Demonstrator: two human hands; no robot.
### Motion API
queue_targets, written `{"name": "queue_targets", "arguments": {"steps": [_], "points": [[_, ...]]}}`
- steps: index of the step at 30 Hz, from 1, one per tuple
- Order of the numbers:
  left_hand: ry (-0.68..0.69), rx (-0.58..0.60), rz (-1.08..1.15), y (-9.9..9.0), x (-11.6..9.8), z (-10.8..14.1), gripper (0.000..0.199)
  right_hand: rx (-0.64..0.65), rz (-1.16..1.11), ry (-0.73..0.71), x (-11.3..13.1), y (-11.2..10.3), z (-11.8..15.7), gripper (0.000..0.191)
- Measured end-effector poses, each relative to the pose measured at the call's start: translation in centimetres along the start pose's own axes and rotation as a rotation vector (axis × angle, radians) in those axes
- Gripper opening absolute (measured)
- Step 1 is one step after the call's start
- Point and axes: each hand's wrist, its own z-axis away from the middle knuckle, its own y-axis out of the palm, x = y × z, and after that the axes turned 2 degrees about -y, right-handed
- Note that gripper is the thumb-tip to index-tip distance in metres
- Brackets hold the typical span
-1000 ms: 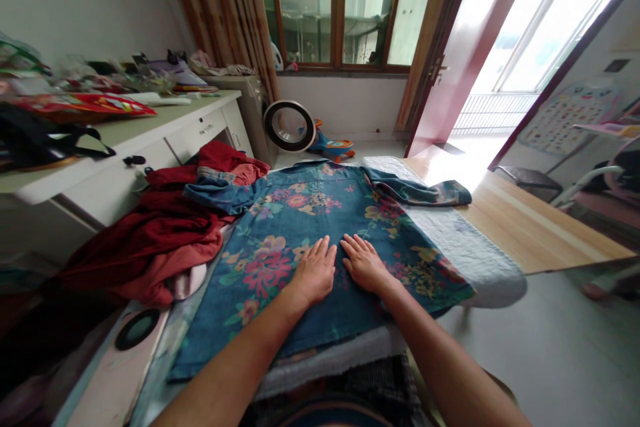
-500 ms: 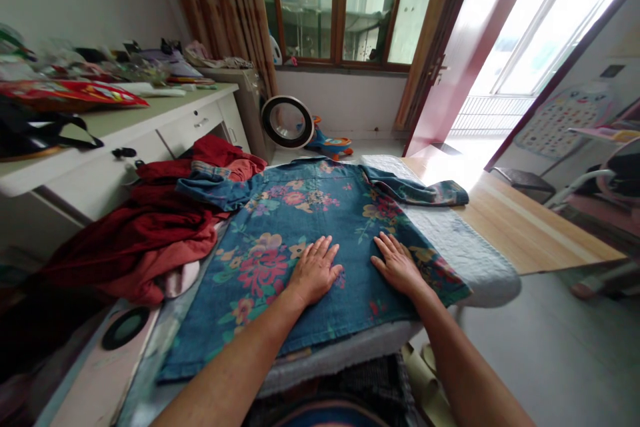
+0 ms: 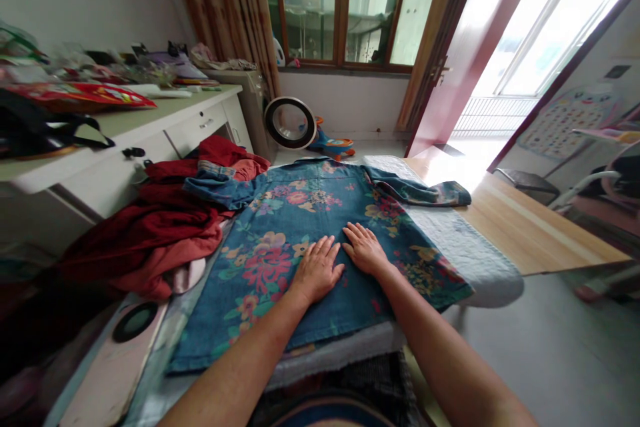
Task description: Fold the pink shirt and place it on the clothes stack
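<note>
A blue denim shirt (image 3: 310,220) with a floral print lies spread out, back side up, over a board with a pale cloth cover (image 3: 455,233). My left hand (image 3: 317,270) rests flat on the middle of the shirt, its fingers stretched forward. Close beside it, my right hand (image 3: 365,250) also lies flat on the fabric, slightly farther forward. One sleeve (image 3: 425,188) stretches to the right across the cover; the other sleeve (image 3: 220,185) lies bent over a heap of red clothes. Neither hand grasps the cloth.
Red clothes (image 3: 150,227) are heaped at the left, below a cluttered white counter (image 3: 195,120). A wooden tabletop (image 3: 540,227) extends to the right. Behind the board are a washing machine with its round door open (image 3: 290,123) and a blue ride-on toy (image 3: 333,143).
My right hand has slid left and slightly forward over the shirt, coming close to my left hand. The left hand has stayed in nearly the same place on the fabric.
</note>
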Motion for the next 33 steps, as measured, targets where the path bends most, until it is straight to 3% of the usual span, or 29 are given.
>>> {"name": "queue_targets", "arguments": {"steps": [5, 10, 21, 26, 30, 33], "points": [[-0.001, 0.006, 0.016, 0.0, 0.0, 0.0, 0.057, 0.026, 0.066, 0.073, -2.1, 0.0, 0.7, 0.058], [-0.006, 0.006, 0.032, 0.1, 0.1, 0.0, 0.056, 0.102, 0.119, 0.127, -3.3, -0.8, 3.2, 0.064], [-0.01, 0.024, 0.027, -0.2, 0.0, -0.1, 0.056, -0.011, 0.137, 0.16, -4.3, -0.6, 9.8, 0.059], [-0.01, 0.025, 0.026, -0.2, -0.1, -0.1, 0.056, -0.022, 0.09, 0.187, -2.5, -1.0, 10.0, 0.059], [-0.011, 0.01, 0.018, -0.1, -0.1, -0.1, 0.055, -0.019, 0.025, 0.078, 0.1, -0.6, 9.6, 0.054], [-0.008, 0.006, 0.015, -0.1, -0.1, 0.0, 0.055, -0.014, 0.006, 0.033, 0.7, -0.3, 9.5, 0.054]]}}
